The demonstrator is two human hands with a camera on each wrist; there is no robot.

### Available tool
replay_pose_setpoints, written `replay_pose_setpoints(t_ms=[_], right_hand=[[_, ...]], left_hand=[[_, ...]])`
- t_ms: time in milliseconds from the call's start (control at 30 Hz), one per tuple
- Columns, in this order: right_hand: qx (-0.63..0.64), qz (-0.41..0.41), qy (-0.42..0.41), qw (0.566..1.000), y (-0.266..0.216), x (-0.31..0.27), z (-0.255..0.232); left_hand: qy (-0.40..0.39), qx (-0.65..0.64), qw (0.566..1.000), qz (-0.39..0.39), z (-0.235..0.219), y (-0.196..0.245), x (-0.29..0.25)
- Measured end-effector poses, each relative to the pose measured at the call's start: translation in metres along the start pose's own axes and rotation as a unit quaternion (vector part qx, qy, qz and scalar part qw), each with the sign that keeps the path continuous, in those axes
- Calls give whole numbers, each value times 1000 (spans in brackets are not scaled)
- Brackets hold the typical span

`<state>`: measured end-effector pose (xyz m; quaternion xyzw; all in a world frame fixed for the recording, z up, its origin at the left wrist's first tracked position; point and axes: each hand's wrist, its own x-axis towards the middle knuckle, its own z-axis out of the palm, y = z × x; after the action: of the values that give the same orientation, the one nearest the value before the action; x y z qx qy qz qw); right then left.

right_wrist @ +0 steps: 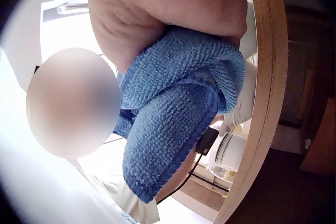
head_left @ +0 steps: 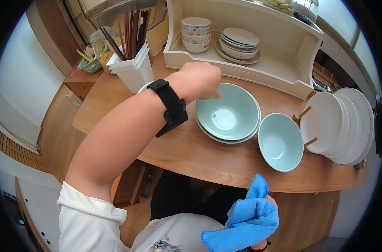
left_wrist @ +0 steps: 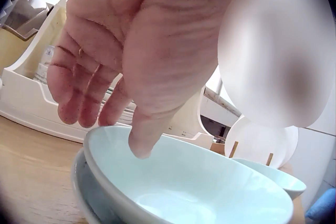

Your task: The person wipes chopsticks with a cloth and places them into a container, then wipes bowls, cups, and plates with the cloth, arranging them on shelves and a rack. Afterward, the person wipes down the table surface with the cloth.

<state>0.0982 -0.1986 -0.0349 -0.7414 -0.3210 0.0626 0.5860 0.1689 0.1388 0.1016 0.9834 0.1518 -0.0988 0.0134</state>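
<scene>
Two pale green bowls are stacked on the table; the upper bowl [head_left: 231, 113] sits slightly askew in the lower bowl [left_wrist: 86, 192]. My left hand [head_left: 199, 80] is over their far left rim, back of the hand up. In the left wrist view its fingers hang loosely bent with their tips right at the rim, and the thumb [left_wrist: 143, 137] reaches over the inside of the upper bowl. A bunched blue towel [head_left: 249, 218] is gripped in my right hand [right_wrist: 173, 3], below the table's front edge. Another pale green bowl [head_left: 280, 142] stands right of the stack.
White plates [head_left: 323, 122] stand in a wooden-pegged rack at the right. Behind, a cream shelf [head_left: 279, 77] holds stacked small bowls [head_left: 196, 34] and plates [head_left: 240, 42]. A white holder [head_left: 134, 71] with chopsticks stands back left. Part of a white rim shows behind my left forearm.
</scene>
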Motion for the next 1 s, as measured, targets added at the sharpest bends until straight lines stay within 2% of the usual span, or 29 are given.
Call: replay_pose_setpoints(t_ms=[33,100,133,167,200,233,300,333,400,433,467,500,533,667,700,733,800,833,867,900,933,967,1000], right_hand=[[1,0,3,1000,8,-8,1],[102,71,224,967,5,-14,8],[102,71,225,966,6,-15,0],[154,142,119,971,5,-14,-14],[203,210,10,956,7,-13,-24],[204,210,11,956,10,-13,-30],[111,141,-107,978,15,-12,-37],[110,141,-103,978,17,-16,-35],[242,211,-37,946,20,-27,-30],[241,209,-35,947,17,-26,-30],[193,135,-50,971,13,-24,-31],[143,61,-66,986,11,-24,-31],[142,61,-65,986,11,-24,-32],[138,79,-99,982,12,-23,-35],[146,98,-105,979,11,-23,-35],[144,98,-102,979,-12,-6,-27],[62,-22,-45,997,-62,30,-4],[18,-80,-13,997,-76,36,-10],[-27,-135,19,990,-101,69,-4],[-74,-189,54,978,-123,86,3],[139,145,252,947,-94,66,6],[138,148,266,942,-93,70,7],[268,214,246,907,-95,79,9]], left_hand=[[-15,1,1000,-3,3,-1,4],[-1,8,1000,1,14,-6,13],[13,15,1000,2,18,-8,18],[13,15,1000,3,15,-7,19],[-15,-24,999,-23,12,-6,19],[-43,-63,996,-50,10,-5,19],[-40,-111,992,-52,9,-6,16],[-37,-161,985,-55,8,-7,16],[-28,-176,984,-32,9,-11,16],[-20,-190,981,-12,8,-14,16],[-19,-190,982,-10,4,-15,12],[-13,-243,970,-19,1,-16,7],[-7,-296,955,-28,-2,-16,2],[3,-317,948,-29,-8,-22,-11],[45,-335,941,-35,-8,-24,-16],[87,-351,931,-41,-9,-26,-23],[189,-357,915,13,-10,-33,-44],[236,-342,909,18,-15,-24,-64],[310,-317,894,72,-5,-29,-77],[346,-326,877,68,-6,-7,-103],[359,-387,847,62,3,8,-125],[386,-322,862,62,13,20,-145],[427,-350,826,111,31,33,-158]])
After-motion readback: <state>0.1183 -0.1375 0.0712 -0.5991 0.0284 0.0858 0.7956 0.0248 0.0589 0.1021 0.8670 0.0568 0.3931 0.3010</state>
